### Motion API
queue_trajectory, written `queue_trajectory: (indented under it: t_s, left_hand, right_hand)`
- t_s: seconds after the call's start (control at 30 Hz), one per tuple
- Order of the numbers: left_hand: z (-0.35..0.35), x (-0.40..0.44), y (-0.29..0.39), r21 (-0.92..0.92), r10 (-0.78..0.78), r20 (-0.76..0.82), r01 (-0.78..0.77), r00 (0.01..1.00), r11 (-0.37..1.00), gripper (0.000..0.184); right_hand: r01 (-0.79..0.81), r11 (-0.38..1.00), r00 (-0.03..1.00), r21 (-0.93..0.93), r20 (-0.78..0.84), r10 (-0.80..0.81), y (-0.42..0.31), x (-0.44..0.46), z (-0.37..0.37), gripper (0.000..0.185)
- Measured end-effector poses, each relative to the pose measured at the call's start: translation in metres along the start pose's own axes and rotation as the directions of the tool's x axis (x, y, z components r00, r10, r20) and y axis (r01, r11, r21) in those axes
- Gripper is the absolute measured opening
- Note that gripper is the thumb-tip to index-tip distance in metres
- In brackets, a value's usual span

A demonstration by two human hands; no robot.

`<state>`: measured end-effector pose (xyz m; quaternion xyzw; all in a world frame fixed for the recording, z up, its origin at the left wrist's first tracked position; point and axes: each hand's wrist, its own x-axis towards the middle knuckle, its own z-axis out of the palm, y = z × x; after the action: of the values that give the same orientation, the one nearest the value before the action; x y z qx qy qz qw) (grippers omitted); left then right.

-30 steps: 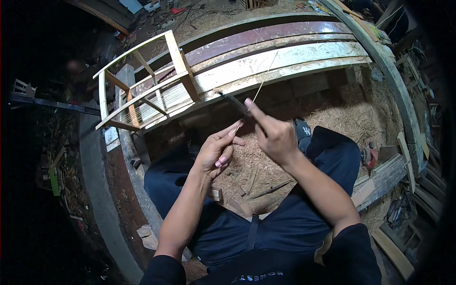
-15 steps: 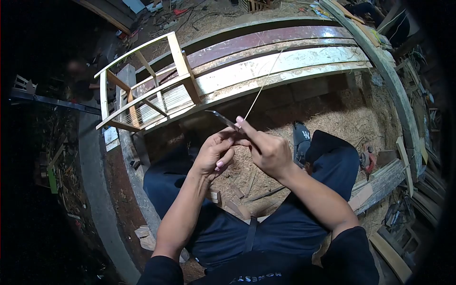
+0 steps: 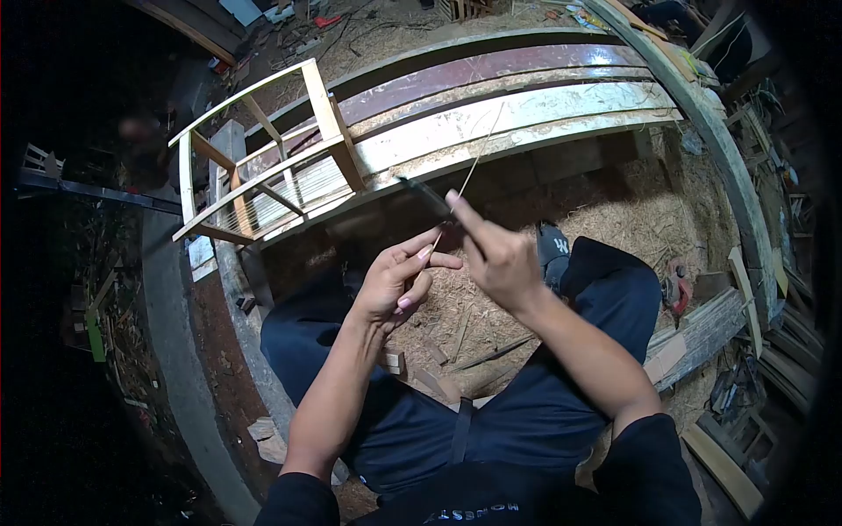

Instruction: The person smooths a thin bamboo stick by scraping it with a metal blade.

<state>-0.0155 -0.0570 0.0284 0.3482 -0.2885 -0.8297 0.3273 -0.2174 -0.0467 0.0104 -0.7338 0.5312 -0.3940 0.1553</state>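
My left hand (image 3: 393, 285) pinches the lower end of a thin pale strip (image 3: 481, 156), which looks like split bamboo or cane. The strip slants up and to the right, its far end over the white plank. In my right hand (image 3: 504, 267) is a knife, its dark blade (image 3: 424, 196) pointing up and to the left, slightly blurred. The right thumb or a finger lies against the strip just above the blade's base. My right fingers hide the knife's handle. Both hands are above the shaving-covered ground, between my knees.
A wooden frame with thin bars (image 3: 336, 131) stands at the left end of a low bench (image 3: 544, 114) of white and dark red planks. A weathered beam (image 3: 724, 162) borders the right. A red tool (image 3: 678, 287) and wood offcuts (image 3: 667, 355) lie beside my knee.
My right hand and the knife have moved up and away from my left hand, along the strip. The left hand has stayed nearly in place. The view has shifted slightly.
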Motion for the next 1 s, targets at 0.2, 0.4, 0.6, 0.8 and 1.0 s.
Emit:
queue_trajectory:
  t_s: [0.2,0.4,0.6,0.8,1.0]
  left_hand:
    - [0.0,-0.003,0.002,-0.013,0.011,0.046,-0.01,0.999,1.0,0.044]
    - [-0.01,-0.001,-0.001,-0.074,-0.006,-0.076,0.0,0.997,0.997,0.045]
    - [-0.003,-0.003,0.005,-0.066,-0.011,-0.067,0.006,0.998,0.998,0.042]
    - [-0.001,-0.004,0.007,-0.083,0.008,0.067,-0.002,0.998,0.997,0.042]
    - [-0.004,-0.002,0.008,-0.03,0.009,-0.054,-0.01,0.998,0.999,0.044]
  right_hand:
    - [-0.023,1.0,0.998,-0.02,-0.051,0.022,0.009,0.005,0.001,0.063]
    - [0.103,0.994,0.994,0.039,0.042,-0.105,-0.011,-0.01,0.002,0.062]
    - [0.043,0.999,0.999,0.011,0.018,-0.043,-0.002,-0.001,0.003,0.063]
    - [-0.025,0.999,0.999,-0.03,0.036,0.026,0.005,0.004,0.001,0.068]
    - [0.122,0.992,0.992,0.03,0.025,-0.123,-0.004,-0.003,0.004,0.063]
